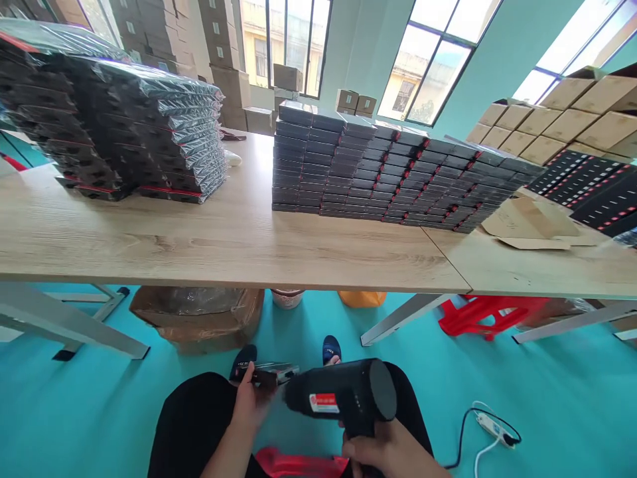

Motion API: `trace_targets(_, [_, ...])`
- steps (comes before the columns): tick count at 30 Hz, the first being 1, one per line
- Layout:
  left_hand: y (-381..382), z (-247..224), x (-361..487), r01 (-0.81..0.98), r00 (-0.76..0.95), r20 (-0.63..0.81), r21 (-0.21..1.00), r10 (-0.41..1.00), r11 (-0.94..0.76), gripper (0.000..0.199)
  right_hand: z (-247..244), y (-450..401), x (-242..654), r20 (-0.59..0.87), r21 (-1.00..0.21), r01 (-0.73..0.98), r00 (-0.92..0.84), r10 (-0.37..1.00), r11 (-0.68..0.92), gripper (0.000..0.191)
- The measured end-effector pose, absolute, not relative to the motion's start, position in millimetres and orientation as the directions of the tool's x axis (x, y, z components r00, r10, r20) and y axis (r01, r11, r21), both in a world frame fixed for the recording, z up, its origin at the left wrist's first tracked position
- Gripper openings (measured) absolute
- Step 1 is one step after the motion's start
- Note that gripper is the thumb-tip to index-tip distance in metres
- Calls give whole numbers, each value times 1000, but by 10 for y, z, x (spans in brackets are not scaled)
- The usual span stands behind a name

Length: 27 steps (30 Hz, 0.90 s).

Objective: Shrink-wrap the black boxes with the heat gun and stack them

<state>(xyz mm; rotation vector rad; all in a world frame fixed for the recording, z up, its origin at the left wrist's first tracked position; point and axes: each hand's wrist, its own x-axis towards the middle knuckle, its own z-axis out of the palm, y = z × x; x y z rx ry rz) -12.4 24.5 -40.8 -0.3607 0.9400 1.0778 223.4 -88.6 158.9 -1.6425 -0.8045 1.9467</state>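
Note:
My right hand (375,448) is wrapped round the handle of a black heat gun (343,393) with a red and white label. Its nozzle points left toward a dark flat box (266,375), which appears covered in shiny clear film. That box is gripped by my left hand (252,398) above my lap, with the fingers along its near side. The nozzle is close to the box's right end; whether they touch I cannot tell.
The wooden table (223,245) bears film-wrapped black boxes (124,126) at left and stacked dark boxes (378,172) in the middle. Flattened cardboard (537,222) lies at right. Below are an open carton (199,325), a red stool (488,315) and a power strip (495,428) with cables.

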Motion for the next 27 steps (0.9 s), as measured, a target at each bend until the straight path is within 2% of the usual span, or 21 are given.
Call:
trace_targets(2, [244,-388,-108,-870,133,-789,197,600,452,12,1583,-884,2176,-701,-703,-3,-170,693,-711,30])
trace_targets(6, [237,-346,-98,-890,72,-795,221,602,399,12,1594,-833,2133,-618,-784,-50,-27,786,-618,38])
trace_targets(10, [245,-358,-90,-899,62,-805,212,590,384,15,1599,-844,2150,-709,-699,-1,-138,692,-716,37])
trace_targets(12, [251,-376,-78,-900,46,-805,223,591,375,16,1568,-856,2155,-682,-721,-26,-145,716,-692,33])
trace_targets(16, [236,-386,-100,-885,40,-780,263,625,385,20,1512,-832,2265,-593,-803,-101,25,805,-588,35])
trace_targets(19, [232,-373,-126,-870,5,-778,306,629,386,24,1525,-838,2386,-633,-757,-179,-35,773,-628,43])
trace_targets(22, [246,-355,-112,-859,-31,-778,341,627,381,24,1550,-868,2415,-613,-753,-229,-98,784,-617,43])
trace_targets(27, [233,-297,-113,-837,46,-773,316,633,447,31,1526,-870,2393,-645,-735,-237,-47,763,-635,46])
